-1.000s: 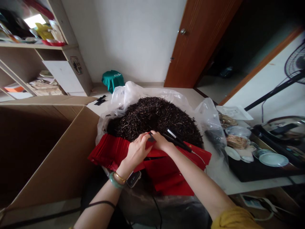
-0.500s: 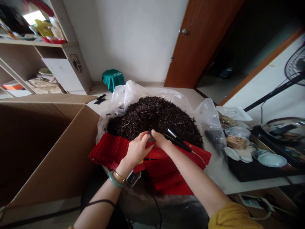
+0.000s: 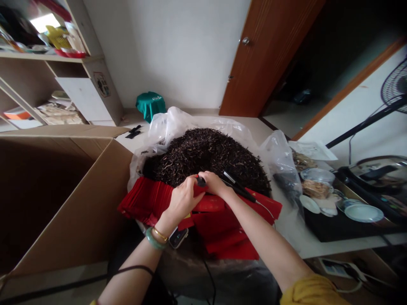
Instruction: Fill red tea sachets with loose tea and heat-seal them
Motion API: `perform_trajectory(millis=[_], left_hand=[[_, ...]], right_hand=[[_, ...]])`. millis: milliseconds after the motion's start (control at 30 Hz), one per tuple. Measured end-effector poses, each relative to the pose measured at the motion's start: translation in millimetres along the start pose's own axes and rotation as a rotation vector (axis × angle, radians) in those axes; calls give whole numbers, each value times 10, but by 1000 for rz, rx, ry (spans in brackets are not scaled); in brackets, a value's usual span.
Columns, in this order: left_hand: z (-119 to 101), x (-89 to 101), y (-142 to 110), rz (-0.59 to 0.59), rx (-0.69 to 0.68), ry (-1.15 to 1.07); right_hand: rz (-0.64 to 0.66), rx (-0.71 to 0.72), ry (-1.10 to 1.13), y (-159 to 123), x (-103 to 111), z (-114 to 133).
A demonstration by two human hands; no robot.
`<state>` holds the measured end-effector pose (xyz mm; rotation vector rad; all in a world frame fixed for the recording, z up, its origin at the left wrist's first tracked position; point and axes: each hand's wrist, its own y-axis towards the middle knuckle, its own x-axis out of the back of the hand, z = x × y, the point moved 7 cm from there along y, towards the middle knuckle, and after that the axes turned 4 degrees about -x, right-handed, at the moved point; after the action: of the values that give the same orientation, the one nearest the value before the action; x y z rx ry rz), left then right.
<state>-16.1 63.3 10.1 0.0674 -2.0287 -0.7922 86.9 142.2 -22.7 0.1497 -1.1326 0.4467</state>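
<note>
Both my hands meet over the front edge of a heap of dark dried tea leaves [image 3: 206, 144]. Between them is a small red packet [image 3: 203, 188] with its dark grey mouth open. My left hand [image 3: 182, 197] grips the packet's left side, thumb and fingers curled round it. On the far right side, my right hand [image 3: 213, 183] pinches it, fingertips partly hidden. Below the hands lie flat red packets [image 3: 225, 233], and a row of stacked red packets [image 3: 148, 199] stands at the left. A black tong-like tool [image 3: 238, 186] with a pale cord rests right of my right hand.
Clear plastic sheeting [image 3: 276, 156] surrounds the tea. An open cardboard box [image 3: 73, 212] stands at left. A small device with a display [image 3: 178, 238] sits below my left hand. Dishes [image 3: 363, 211] and a tub [image 3: 316, 182] stand at right, near a fan [image 3: 396, 87].
The packet's mouth between my hands now shows wider, with more red visible around it. My right hand has shifted slightly, its fingers curling over the packet's far side.
</note>
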Motion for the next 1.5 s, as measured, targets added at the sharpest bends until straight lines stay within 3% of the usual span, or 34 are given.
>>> perform_trajectory(millis=[167, 267, 367, 467, 633, 900, 1100, 1267, 1500], left_hand=[[2, -3, -2, -13, 5, 7], [13, -25, -2, 2, 19, 24], [22, -45, -1, 15, 32, 24], [28, -58, 3, 41, 55, 20], [44, -87, 8, 116, 100, 53], [42, -73, 24, 48, 58, 46], [63, -33, 33, 34, 105, 47], [32, -8, 45, -27, 55, 33], [0, -28, 21, -64, -2, -35]], right_hand=[[-161, -63, 202, -10, 350, -110], [-221, -66, 410, -113, 603, -54], [-155, -14, 861, -254, 748, 128], [-124, 14, 1017, -365, 809, 307], [-163, 2, 973, -362, 711, 359], [-321, 72, 681, -291, 675, 283], [-315, 107, 540, -339, 718, 300], [-338, 202, 396, -431, 774, 376], [-223, 211, 336, -421, 738, 470]])
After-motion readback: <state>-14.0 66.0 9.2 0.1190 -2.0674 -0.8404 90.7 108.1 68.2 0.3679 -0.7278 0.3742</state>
